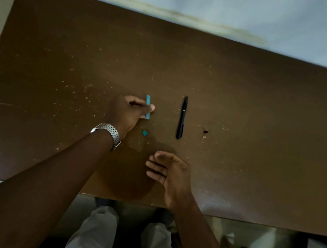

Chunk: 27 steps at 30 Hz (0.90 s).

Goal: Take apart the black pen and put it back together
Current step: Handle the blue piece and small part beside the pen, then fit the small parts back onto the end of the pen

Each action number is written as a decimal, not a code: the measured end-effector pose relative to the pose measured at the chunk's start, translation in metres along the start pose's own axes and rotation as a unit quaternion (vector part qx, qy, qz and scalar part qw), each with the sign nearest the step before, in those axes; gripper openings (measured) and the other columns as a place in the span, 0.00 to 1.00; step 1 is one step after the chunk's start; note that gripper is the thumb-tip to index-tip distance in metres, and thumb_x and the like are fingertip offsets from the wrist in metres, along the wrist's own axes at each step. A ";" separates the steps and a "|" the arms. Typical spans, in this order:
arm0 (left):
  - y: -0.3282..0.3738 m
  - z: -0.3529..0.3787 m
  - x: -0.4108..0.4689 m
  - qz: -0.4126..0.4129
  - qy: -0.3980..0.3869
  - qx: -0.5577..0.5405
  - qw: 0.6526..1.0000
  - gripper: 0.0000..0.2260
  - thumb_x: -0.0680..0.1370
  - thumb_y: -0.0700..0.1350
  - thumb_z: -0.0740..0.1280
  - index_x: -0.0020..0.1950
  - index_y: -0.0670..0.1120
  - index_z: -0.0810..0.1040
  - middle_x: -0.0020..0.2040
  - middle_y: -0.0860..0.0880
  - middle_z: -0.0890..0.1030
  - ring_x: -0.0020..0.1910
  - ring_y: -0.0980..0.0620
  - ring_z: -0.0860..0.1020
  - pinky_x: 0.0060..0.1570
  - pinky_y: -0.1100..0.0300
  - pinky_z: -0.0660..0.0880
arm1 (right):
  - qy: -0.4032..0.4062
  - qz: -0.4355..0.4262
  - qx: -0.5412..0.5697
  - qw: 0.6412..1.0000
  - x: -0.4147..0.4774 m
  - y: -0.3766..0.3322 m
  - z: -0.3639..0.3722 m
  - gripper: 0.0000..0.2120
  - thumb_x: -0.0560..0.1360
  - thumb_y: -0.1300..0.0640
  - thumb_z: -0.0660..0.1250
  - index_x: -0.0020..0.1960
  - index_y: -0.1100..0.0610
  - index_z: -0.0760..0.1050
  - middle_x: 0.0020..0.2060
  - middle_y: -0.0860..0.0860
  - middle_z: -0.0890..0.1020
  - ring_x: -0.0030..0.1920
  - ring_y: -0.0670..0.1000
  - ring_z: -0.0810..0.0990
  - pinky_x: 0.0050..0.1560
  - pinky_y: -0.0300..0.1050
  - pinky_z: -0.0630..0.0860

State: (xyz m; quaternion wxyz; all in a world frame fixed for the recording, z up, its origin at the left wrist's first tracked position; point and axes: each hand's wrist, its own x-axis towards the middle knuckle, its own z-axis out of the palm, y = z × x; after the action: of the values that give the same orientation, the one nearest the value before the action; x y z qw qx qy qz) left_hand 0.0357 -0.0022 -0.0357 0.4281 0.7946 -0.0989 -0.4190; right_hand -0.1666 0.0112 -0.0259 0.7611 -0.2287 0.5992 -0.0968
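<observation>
- Head view looks down on a brown counter (pixel 62 54) that fills most of the frame, its surface flecked with pale specks.
- Your left forearm runs up from the lower left of the frame, with a silver metal watch (pixel 110 132) on the wrist.
- Your left hand (pixel 127 110) sits left of centre; its fingers (pixel 150 107) are pressed together, pinching a teal strip (pixel 148 106) whose top end sticks up past them toward the upper part of the frame.
- Just below that hand, a small teal piece (pixel 145 133) lies on the counter, apart from the strip.
- Your right hand (pixel 168 173) is below centre, well apart from everything on the counter; its fingers (pixel 155 165) are loosely curled and slightly spread, holding nothing that shows.
- Right of centre, the black pen (pixel 182 117) lies flat and whole-looking, running vertically in the frame, with a thin pale ring around its middle. Neither hand touches it.
- Further right, near the pen, two tiny bits rest on the counter: a small dark piece (pixel 206 131) and, just below it, a small pale piece (pixel 204 137). You cannot tell what they are at this size.
- Along the bottom edge of the frame, your pale trousers (pixel 94 233) show below the counter's near edge.
</observation>
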 end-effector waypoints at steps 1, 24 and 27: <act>0.000 0.001 0.001 0.013 0.003 0.028 1.000 0.10 0.71 0.45 0.81 0.48 0.45 0.85 0.44 0.46 0.87 0.33 0.59 0.85 0.28 0.72 0.74 | 0.017 -0.006 0.000 1.000 -0.001 0.003 -0.005 0.06 0.78 0.61 0.73 0.54 0.60 0.84 0.49 0.57 0.90 0.50 0.57 0.90 0.48 0.52 0.86; 0.024 0.086 -0.044 0.083 -0.079 0.303 0.946 0.09 0.72 0.45 0.79 0.44 0.40 0.87 0.42 0.43 0.88 0.43 0.46 0.86 0.46 0.50 0.84 | 0.214 -0.180 -0.113 0.953 -0.012 -0.009 -0.039 0.07 0.80 0.61 0.71 0.45 0.55 0.84 0.37 0.50 0.89 0.42 0.52 0.90 0.39 0.53 0.87; 0.031 0.083 -0.046 -0.064 -0.123 0.107 0.985 0.06 0.75 0.41 0.77 0.43 0.40 0.82 0.43 0.40 0.87 0.40 0.44 0.87 0.46 0.48 0.86 | 0.222 -0.221 -0.163 0.936 -0.018 -0.015 -0.043 0.08 0.80 0.62 0.72 0.44 0.51 0.84 0.36 0.49 0.88 0.41 0.54 0.89 0.39 0.53 0.87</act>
State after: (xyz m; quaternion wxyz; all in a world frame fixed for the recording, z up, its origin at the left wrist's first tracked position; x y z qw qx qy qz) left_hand -0.0493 -0.0474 -0.0085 0.2973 0.7832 -0.1436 -0.5268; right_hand -0.2103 -0.0037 -0.0107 0.5201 -0.4489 0.6951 -0.2116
